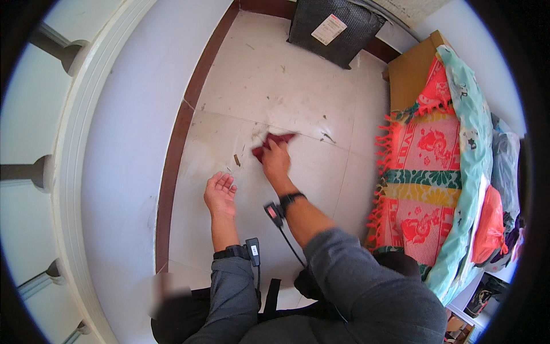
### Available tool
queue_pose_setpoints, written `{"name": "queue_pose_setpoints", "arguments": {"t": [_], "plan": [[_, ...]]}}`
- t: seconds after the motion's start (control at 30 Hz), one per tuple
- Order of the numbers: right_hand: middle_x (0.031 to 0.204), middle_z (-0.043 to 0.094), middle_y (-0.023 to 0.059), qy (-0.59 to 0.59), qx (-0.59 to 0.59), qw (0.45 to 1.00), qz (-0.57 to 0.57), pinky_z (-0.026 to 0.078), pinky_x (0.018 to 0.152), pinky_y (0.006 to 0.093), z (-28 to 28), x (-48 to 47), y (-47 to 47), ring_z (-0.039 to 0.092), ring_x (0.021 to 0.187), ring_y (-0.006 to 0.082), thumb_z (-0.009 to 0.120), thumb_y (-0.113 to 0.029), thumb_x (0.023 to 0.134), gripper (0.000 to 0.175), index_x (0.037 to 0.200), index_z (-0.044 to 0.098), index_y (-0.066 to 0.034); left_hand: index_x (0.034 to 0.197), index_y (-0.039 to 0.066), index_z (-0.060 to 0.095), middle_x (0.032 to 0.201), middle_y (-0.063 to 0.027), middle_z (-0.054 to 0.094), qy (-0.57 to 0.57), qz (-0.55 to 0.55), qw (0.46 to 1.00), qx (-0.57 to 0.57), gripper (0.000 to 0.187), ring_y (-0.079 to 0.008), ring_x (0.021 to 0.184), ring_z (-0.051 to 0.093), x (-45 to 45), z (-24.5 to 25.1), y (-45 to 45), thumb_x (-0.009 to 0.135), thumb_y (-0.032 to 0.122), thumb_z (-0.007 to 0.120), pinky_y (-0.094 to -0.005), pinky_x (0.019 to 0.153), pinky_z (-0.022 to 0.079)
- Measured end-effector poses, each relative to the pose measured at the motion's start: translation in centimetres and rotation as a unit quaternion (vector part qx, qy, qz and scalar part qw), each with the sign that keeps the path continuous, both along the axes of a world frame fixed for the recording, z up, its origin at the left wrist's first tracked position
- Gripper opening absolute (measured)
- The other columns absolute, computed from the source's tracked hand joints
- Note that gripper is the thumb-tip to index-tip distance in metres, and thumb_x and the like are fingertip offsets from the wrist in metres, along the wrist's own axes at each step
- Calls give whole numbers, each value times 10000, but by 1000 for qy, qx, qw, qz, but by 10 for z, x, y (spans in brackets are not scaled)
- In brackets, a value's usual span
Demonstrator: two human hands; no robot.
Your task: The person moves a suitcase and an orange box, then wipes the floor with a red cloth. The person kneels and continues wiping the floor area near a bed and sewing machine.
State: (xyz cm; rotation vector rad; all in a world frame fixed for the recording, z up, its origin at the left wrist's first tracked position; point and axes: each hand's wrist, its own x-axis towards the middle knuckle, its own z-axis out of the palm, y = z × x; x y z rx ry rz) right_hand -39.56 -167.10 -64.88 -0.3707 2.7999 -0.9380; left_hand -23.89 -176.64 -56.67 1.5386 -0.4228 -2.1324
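Observation:
A dark red cloth (281,137) lies bunched on the pale tiled floor (309,185), slightly blurred. My right hand (276,160) presses down on it with the fingers bent over its folds. To the left, my left hand (221,193) is held palm up with its fingers loosely curled and nothing in it. Just beyond the left fingertips is a small brown piece of debris (237,160). Other scraps are scattered around the cloth, among them a dark bit (328,137) to its right. Both wrists wear black straps with small cabled devices.
A white wall with a dark red skirting (174,159) runs along the left. A black bubble-wrapped package (339,30) stands at the far end. On the right, a fringed red patterned cover (429,150) hangs over the bed-like furniture, beside a red plastic bag (489,225).

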Motion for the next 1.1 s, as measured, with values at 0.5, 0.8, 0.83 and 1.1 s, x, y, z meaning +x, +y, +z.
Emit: {"name": "queue_pose_setpoints", "arguments": {"t": [0.5,0.8,0.83,1.1], "plan": [[1045,691,106,-366,-239,895,-90,591,715,356,115,-25,161,703,867,219,618,-99,839,374,1205,622,-27,1205,25,604,1080,-103,661,52,20,998,-4,362,-219,970,632,3,21,7,922,248,645,-363,798,499],[1105,682,220,-146,35,987,-52,519,922,483,30,97,144,653,1054,420,836,-180,753,496,1174,625,-23,1179,13,602,1060,-107,660,9,38,999,9,338,-222,938,638,13,13,-1,917,222,648,-368,776,498],[1114,672,223,-149,32,987,-49,515,921,493,24,90,124,641,1070,427,832,-186,770,492,1182,623,-18,1181,11,601,1063,-109,659,8,39,999,6,340,-222,939,638,16,13,-4,918,222,647,-368,778,497],[1076,718,243,-61,-81,987,126,530,898,469,0,-13,-58,675,1036,420,832,-296,769,568,1209,654,15,1192,17,603,1063,-107,660,-8,66,998,-22,355,-214,939,635,50,21,-21,917,236,656,-367,784,494]]}}
